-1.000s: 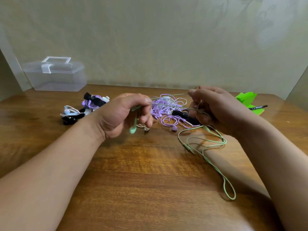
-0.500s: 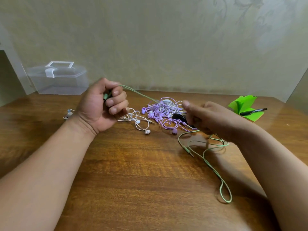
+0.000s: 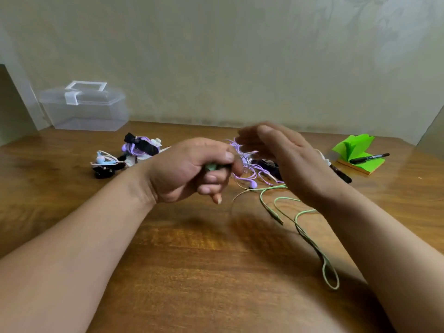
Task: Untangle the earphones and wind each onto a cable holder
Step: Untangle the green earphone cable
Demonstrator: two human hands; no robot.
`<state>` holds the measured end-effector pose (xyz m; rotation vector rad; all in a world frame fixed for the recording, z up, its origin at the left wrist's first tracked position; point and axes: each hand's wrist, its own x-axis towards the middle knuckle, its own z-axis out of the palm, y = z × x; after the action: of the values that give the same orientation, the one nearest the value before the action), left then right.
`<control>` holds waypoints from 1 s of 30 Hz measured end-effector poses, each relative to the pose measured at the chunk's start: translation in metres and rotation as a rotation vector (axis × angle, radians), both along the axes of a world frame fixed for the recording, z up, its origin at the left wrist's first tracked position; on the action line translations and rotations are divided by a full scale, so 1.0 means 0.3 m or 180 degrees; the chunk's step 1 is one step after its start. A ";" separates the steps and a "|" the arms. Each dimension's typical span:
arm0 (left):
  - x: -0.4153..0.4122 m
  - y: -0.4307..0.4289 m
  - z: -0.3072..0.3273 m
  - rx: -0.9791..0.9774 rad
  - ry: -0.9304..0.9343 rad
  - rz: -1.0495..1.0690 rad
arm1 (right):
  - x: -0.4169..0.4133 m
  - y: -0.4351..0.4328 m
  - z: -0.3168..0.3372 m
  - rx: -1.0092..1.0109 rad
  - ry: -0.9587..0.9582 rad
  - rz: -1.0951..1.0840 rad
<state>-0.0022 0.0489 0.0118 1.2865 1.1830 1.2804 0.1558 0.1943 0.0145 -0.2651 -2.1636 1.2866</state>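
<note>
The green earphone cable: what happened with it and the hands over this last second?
The left hand lifted, then dropped back, fist closed on the green earphone cable. The right hand let go and opened flat. The purple tangle, clear box and pen stayed put.

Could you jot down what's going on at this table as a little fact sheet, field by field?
Left hand: fist closed on the green earphones' bud end
Right hand: open, fingers flat, holding nothing
Green cord: trails loose across the table
Purple tangle: behind the hands
Wound bundles: far left
Clear box: back left
Pen: on green notepad, right
</note>
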 end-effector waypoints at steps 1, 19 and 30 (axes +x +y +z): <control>0.013 0.005 -0.005 -0.0071 0.0140 0.0020 | -0.003 -0.020 -0.006 -0.0043 0.0011 0.0209; 0.036 0.016 -0.042 -0.0311 0.0463 0.0187 | 0.015 0.085 -0.027 0.0249 -0.0446 0.0150; 0.029 0.052 -0.037 0.0428 -0.0551 0.0789 | -0.018 0.055 -0.062 -0.0754 -0.0321 0.0459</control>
<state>0.0064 0.0645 0.0008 1.1219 1.1750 1.6420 0.1504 0.2108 -0.0040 -0.2782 -2.1456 1.6474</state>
